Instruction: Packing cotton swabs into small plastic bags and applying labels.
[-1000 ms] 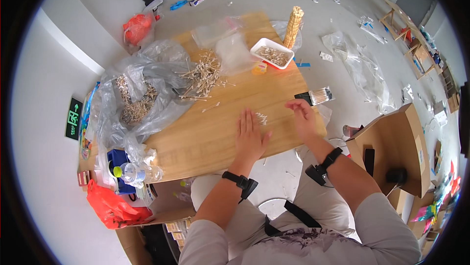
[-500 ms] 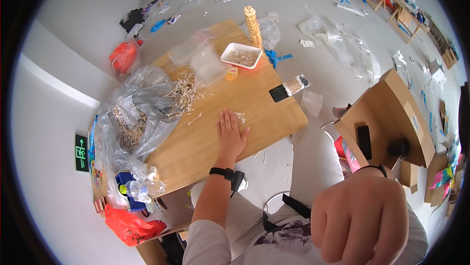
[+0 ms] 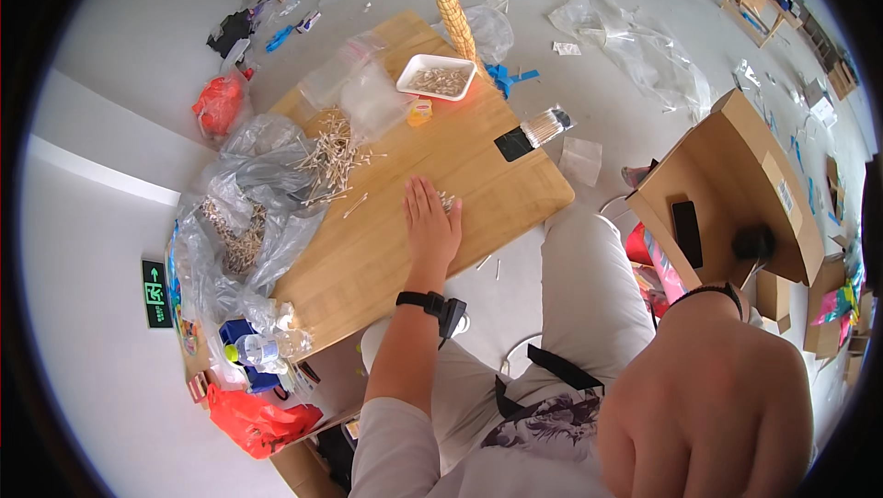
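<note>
My left hand point(image 3: 430, 222) lies palm down on the wooden table point(image 3: 368, 250), fingers stretched out. A few cotton swabs point(image 3: 447, 202) show beside its fingers, partly covered by the hand. My right hand point(image 3: 713, 401) is raised close to the camera at the lower right, its fingers curled. The fingertips are out of sight, so anything held there stays hidden. To the left of my left hand lies a loose pile of cotton swabs point(image 3: 336, 153), and one stray swab point(image 3: 356, 206) rests nearer. A white tray point(image 3: 407, 86) at the far end holds more swabs.
A grey plastic bag point(image 3: 290, 208) with swabs inside covers the table's left side. Clear bags point(image 3: 372, 103) and a yellow packet point(image 3: 419, 113) lie near the tray. A pack of swabs point(image 3: 544, 126) sits at the right edge. An open cardboard box point(image 3: 736, 176) stands at the right.
My right hand has come slightly lower and further right. The view has shifted, so the table sits higher; my left hand stays flat beside the few swabs.
</note>
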Action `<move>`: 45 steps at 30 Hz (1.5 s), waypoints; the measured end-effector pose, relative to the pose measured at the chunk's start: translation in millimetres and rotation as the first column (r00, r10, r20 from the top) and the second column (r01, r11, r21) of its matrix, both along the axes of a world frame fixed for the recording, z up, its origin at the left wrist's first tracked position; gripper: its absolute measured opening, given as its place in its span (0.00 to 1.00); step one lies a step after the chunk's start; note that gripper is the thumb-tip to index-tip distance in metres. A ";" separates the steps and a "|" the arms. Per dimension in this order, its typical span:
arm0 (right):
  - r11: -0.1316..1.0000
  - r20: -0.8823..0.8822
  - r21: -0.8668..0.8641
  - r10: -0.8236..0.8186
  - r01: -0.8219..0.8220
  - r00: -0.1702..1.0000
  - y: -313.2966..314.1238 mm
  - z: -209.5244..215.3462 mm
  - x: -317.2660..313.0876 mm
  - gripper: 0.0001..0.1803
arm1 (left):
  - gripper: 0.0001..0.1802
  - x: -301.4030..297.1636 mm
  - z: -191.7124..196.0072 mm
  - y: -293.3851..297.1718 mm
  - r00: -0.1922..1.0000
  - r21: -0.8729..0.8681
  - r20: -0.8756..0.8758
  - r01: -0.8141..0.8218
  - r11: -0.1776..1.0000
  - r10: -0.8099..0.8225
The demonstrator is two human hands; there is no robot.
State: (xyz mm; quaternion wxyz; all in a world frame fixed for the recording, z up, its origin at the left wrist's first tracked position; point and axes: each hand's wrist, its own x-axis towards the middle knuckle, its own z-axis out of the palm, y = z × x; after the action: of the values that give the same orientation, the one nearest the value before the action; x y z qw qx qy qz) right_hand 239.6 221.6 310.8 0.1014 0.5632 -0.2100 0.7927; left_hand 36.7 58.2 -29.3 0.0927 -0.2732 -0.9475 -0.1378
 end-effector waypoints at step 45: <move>0.890 0.909 0.416 -0.413 -0.184 0.059 38.6 -309.1 -85.5 0.09 | 0.18 26.1 35.2 -46.7 0.995 0.233 -0.050 0.093 0.968 -0.084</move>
State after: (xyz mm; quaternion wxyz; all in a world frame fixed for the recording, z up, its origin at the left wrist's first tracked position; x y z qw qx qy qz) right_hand 154.1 260.1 1.6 -0.1306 -0.1439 -0.4349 0.8792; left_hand 62.8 11.5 5.9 0.1367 -0.3052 -0.9094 -0.2474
